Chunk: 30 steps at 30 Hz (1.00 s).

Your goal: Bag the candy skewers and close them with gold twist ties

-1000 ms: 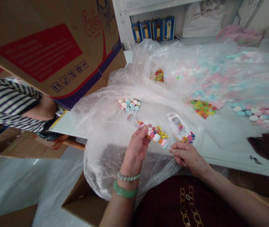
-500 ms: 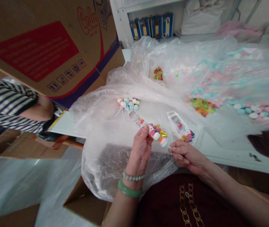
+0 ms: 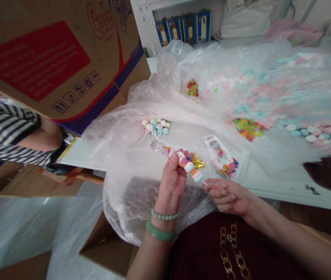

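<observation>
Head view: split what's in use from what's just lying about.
In use:
left hand
right hand
candy pop
clear printed bag
gold twist tie
bag stack
pops

Lying about:
gummy pile
pastel candies
plastic sheet
cardboard box
blue binders

The candy stick (image 3: 187,165) is banded in pink, white and pale blue, with a shiny gold twist tie (image 3: 199,163) at its side. The marshmallow candies (image 3: 311,134) repeat those pastels, while the gummy candies (image 3: 247,129) mix green, yellow, orange and red. A jade-green bangle (image 3: 160,234) sits below a pale green bead bracelet (image 3: 164,215). The maroon top (image 3: 200,249) carries a gold chain pattern. A co-worker's sleeve (image 3: 5,132) is striped black and white, and the cardboard box (image 3: 51,66) is brown — with a red panel and purple band.
</observation>
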Motion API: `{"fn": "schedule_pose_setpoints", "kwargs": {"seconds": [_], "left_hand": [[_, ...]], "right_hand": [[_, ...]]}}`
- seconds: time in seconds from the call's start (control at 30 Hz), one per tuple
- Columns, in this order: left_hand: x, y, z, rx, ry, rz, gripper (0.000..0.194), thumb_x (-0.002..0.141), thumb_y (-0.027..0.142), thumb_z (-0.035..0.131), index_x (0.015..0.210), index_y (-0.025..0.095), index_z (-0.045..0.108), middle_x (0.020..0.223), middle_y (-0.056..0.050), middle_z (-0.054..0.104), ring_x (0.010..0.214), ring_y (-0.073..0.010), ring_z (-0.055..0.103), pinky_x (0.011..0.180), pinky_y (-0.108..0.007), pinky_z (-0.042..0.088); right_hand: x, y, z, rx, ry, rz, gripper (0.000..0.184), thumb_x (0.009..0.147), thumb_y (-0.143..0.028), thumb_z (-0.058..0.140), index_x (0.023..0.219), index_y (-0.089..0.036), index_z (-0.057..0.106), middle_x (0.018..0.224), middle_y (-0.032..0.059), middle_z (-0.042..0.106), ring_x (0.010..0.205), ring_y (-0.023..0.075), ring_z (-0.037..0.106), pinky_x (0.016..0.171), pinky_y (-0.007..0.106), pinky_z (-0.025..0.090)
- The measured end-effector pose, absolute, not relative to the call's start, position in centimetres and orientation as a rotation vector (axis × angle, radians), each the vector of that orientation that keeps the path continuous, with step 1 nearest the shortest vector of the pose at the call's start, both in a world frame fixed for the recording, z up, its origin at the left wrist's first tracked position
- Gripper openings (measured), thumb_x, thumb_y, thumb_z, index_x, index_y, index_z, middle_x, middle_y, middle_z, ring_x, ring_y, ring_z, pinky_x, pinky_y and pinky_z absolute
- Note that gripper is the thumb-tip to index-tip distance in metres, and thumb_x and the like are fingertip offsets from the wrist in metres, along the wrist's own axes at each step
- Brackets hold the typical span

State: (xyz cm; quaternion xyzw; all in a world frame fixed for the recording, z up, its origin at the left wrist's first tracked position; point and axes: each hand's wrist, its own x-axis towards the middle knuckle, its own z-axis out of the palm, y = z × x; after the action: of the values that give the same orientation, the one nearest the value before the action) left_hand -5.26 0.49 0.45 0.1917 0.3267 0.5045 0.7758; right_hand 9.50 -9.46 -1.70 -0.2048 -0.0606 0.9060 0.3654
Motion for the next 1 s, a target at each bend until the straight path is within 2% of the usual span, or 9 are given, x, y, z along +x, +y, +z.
{"fn": "schedule_pose_setpoints", "kwargs": {"seconds": [0.13,0.23,0.3,0.37,0.53,0.7,1.0], "left_hand": [[-5.7,0.6,0.7,0.528,0.793,1.034,0.025,0.070,0.032,0.077,0.082,0.013,0.068,0.080,-0.005,0.071,0.074,-0.0153,0.066,0.079,-0.029,0.052],[-6.2,0.8,0.6,0.602,0.921,0.990,0.023,0.066,0.030,0.079,0.073,0.011,0.067,0.072,-0.004,0.069,0.065,-0.0136,0.064,0.069,-0.026,0.052],[-6.5,0.9,0.5,0.605,0.977,0.960,0.022,0.065,0.028,0.079,0.071,0.011,0.066,0.070,-0.004,0.069,0.064,-0.0141,0.064,0.067,-0.026,0.052],[-6.6,1.0,0.4,0.578,0.979,0.952,0.022,0.067,0.028,0.078,0.073,0.011,0.066,0.073,-0.005,0.070,0.067,-0.0157,0.065,0.068,-0.029,0.054],[-6.5,1.2,0.3,0.500,1.013,0.964,0.018,0.073,0.026,0.073,0.073,0.011,0.063,0.070,-0.006,0.069,0.064,-0.0166,0.065,0.066,-0.031,0.055],[-7.3,1.6,0.5,0.537,1.077,0.922,0.019,0.074,0.026,0.072,0.070,0.010,0.062,0.066,-0.006,0.068,0.058,-0.0161,0.064,0.061,-0.030,0.055],[-7.3,1.0,0.5,0.653,0.982,0.933,0.028,0.066,0.033,0.079,0.073,0.009,0.066,0.072,-0.007,0.069,0.066,-0.0163,0.065,0.068,-0.030,0.054]], "right_hand": [[9.1,-9.0,-1.8,-0.700,-0.276,2.252,0.007,0.084,-0.023,0.054,0.085,-0.016,0.053,0.046,-0.0135,0.028,0.033,0.0020,0.004,0.033,0.015,0.008],[8.7,-9.0,-1.5,-1.205,-0.632,1.772,0.009,0.084,-0.027,0.054,0.081,-0.018,0.054,0.046,-0.0097,0.038,0.034,0.0048,0.021,0.036,0.019,0.017],[8.6,-9.1,-1.3,-1.488,-0.960,1.323,0.015,0.086,-0.030,0.052,0.076,-0.019,0.056,0.049,-0.0061,0.045,0.042,0.0080,0.037,0.044,0.021,0.028],[8.7,-9.3,-1.3,-1.634,-1.227,1.002,0.017,0.088,-0.029,0.048,0.077,-0.020,0.057,0.052,-0.0042,0.049,0.051,0.0110,0.046,0.055,0.023,0.035],[8.9,-9.7,-1.2,-1.794,-1.542,0.599,0.018,0.091,-0.030,0.044,0.086,-0.021,0.059,0.072,0.0026,0.061,0.066,0.0164,0.056,0.065,0.028,0.036],[9.2,-9.7,-1.2,-1.786,-1.549,0.603,0.019,0.091,-0.031,0.045,0.081,-0.022,0.059,0.073,0.0023,0.063,0.070,0.0169,0.058,0.066,0.027,0.036],[8.9,-8.8,-0.5,-1.663,-1.341,0.845,0.015,0.083,-0.028,0.053,0.071,-0.022,0.058,0.061,-0.0020,0.054,0.061,0.0141,0.050,0.060,0.026,0.034]]}}
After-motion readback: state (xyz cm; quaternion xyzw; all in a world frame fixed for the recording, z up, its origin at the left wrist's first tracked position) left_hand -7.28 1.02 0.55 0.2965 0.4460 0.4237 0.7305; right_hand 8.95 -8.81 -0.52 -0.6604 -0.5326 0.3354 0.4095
